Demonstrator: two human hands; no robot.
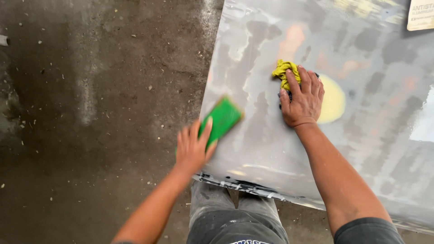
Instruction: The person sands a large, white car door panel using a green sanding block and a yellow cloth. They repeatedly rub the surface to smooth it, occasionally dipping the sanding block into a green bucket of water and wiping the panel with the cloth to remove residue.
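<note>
My left hand (193,147) grips a green rectangular block (222,118), blurred by motion, at the left edge of a large grey panel (370,149) with worn, patchy paint. My right hand (302,98) lies flat on the panel's middle, pressing down a crumpled yellow-green cloth (285,72) that sticks out past my fingers. A pale yellow round patch (333,100) on the panel shows just right of that hand. Something dark sits under my right palm, mostly hidden.
The panel tilts over a dirty concrete floor (90,113) scattered with small chips. A white label (421,14) is stuck at the panel's top right corner. My grey-trousered legs (235,217) stand against the panel's near edge.
</note>
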